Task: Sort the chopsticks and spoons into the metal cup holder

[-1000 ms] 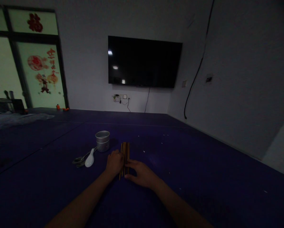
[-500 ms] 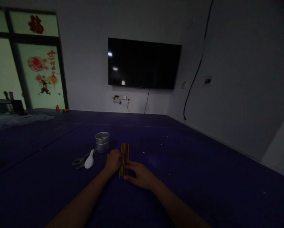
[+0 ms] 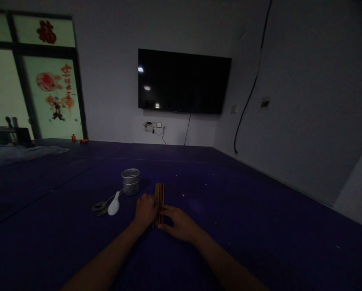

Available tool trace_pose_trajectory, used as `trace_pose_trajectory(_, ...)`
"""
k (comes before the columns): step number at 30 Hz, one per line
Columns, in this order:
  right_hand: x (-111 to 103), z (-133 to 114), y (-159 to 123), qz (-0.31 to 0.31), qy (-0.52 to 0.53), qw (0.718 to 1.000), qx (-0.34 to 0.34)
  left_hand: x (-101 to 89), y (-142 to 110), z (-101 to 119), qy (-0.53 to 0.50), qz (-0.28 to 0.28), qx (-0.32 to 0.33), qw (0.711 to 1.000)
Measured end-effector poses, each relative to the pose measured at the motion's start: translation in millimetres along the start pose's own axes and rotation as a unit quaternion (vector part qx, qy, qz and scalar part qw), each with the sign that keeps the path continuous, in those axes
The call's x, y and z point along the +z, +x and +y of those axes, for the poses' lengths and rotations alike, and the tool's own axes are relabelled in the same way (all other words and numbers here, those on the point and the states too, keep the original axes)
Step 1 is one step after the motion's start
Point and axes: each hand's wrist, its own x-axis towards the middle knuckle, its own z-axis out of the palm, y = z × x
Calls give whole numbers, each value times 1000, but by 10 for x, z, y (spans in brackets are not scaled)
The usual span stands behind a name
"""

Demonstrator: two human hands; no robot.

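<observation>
A bundle of wooden chopsticks (image 3: 159,190) lies lengthwise on the dark blue surface, its sticks side by side. My left hand (image 3: 145,211) is curled against the bundle's left side, fingers over the sticks. From the right, my right hand (image 3: 181,223) presses its fingertips and thumb to the edge, holding the bundle between both hands. Left of them stands a metal cup (image 3: 130,182) with a perforated lower wall. Beside it lie a white soup spoon (image 3: 113,207) and metal spoons (image 3: 99,206), partly overlapping.
Small white scraps (image 3: 183,195) dot the blue tabletop (image 3: 259,226). At the far left are clear plastic sheeting (image 3: 26,151) and a dark rack (image 3: 13,135). Small orange objects (image 3: 83,141) sit near the door. A television (image 3: 184,81) hangs on the back wall; a black cable (image 3: 246,107) runs down the right wall.
My left hand has shifted slightly right, further over the chopsticks, and the bundle looks a little narrower. My right hand stays nearly still.
</observation>
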Motion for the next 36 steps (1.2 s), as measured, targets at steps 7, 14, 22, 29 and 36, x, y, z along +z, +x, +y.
trace_pose_trajectory(7, -18, -39, 4, 2, -15, 1000, -6, -25, -19, 4, 1, -17, 6, 1000)
trace_pose_trajectory(14, -22, -38, 8, -6, -20, 1000, 3, -10, -11, -8, -3, -20, 5, 1000)
trace_pose_trajectory(22, -19, -16, 12, -5, -27, 1000, -10, 68, 24, -58, -10, -2, 9, 1000)
trace_pose_trajectory(29, -4, 7, 10, -7, -49, 999, -10, 39, 25, -61, -2, -15, 12, 1000)
trace_pose_trajectory(36, 0, 12, 9, -12, -59, 998, -2, 110, 31, -73, -15, -4, 15, 1000)
